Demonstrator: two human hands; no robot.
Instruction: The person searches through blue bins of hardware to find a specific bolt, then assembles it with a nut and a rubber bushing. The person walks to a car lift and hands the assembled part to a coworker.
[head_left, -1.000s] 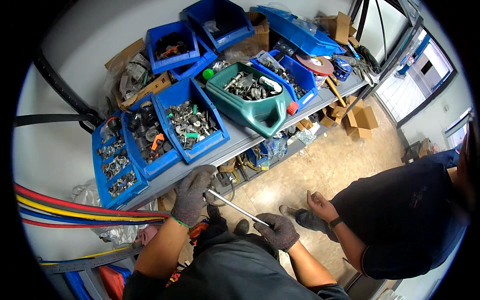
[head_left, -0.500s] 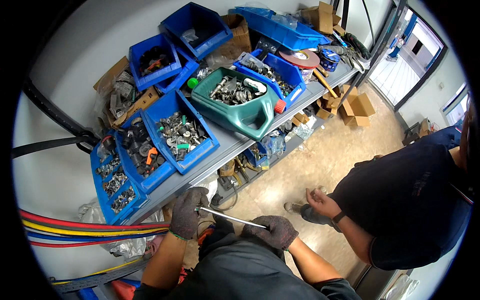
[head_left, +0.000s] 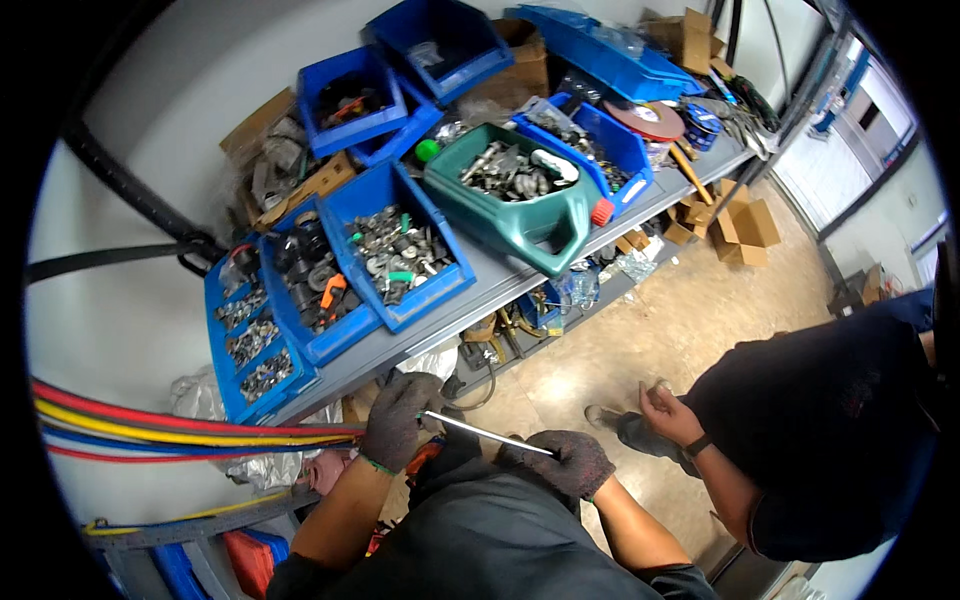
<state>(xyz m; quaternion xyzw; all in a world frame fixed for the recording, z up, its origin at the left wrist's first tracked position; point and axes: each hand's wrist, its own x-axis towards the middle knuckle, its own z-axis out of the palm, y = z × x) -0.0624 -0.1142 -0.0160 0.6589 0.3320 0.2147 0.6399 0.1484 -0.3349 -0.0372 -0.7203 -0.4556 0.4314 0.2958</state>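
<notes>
A thin, straight silver metal rod [head_left: 485,433] runs between my two hands, sloping down to the right. My left hand [head_left: 398,420], in a dark knitted work glove, is closed on its left end. In the same kind of glove, my right hand [head_left: 563,463] grips the other end, and the rod's tip there is hidden in the fingers. Both hands are in front of my body, close to the near edge of a grey shelf [head_left: 430,335]. Nearest to my left hand on that shelf stands a blue bin [head_left: 435,295] full of small metal fittings.
Beside it stand more blue bins [head_left: 350,335] and a cut-open green jug [head_left: 530,235] holding metal parts. Coloured hoses [head_left: 200,432] stretch across at left. Another person [head_left: 800,430] stands close on the right. An open cardboard box [head_left: 745,235] lies on the floor beyond.
The whole view has shifted, so the shelf and bins appear farther right and slightly higher or lower across the picture. Both hands keep the same hold on the rod.
</notes>
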